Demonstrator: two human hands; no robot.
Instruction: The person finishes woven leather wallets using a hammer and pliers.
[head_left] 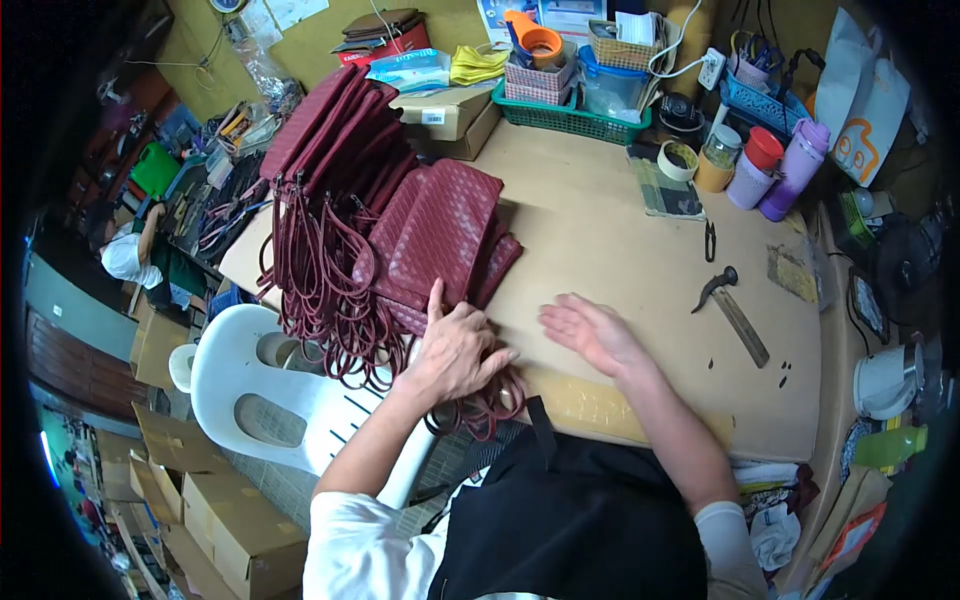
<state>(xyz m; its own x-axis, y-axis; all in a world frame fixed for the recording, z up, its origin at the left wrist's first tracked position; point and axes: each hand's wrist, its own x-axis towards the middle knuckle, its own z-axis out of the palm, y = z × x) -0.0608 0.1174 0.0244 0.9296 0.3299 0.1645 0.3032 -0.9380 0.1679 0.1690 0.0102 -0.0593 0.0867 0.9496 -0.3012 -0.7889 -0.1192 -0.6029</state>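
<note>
My left hand (455, 352) lies at the near edge of a small pile of dark red woven-pattern bags (436, 225). Its index finger is stretched onto the top bag and its thumb stands apart; it does not appear to grip anything. Thin dark red straps (480, 412) hang below this hand over the table edge. My right hand (590, 334) is held out to the right of the pile, fingers extended and palm turned toward the bags, with nothing in it. Left of the pile rises a taller stack of similar bags (335, 130), its looped straps (320, 270) dangling toward a chair.
On the table (600, 220) lie a hammer (735, 315), pliers (710, 241) and a tape roll (678, 160). A green basket (560, 115), jars and a purple bottle (797, 170) line the back. A white chair (290, 390) stands left; a person (135, 255) is farther off.
</note>
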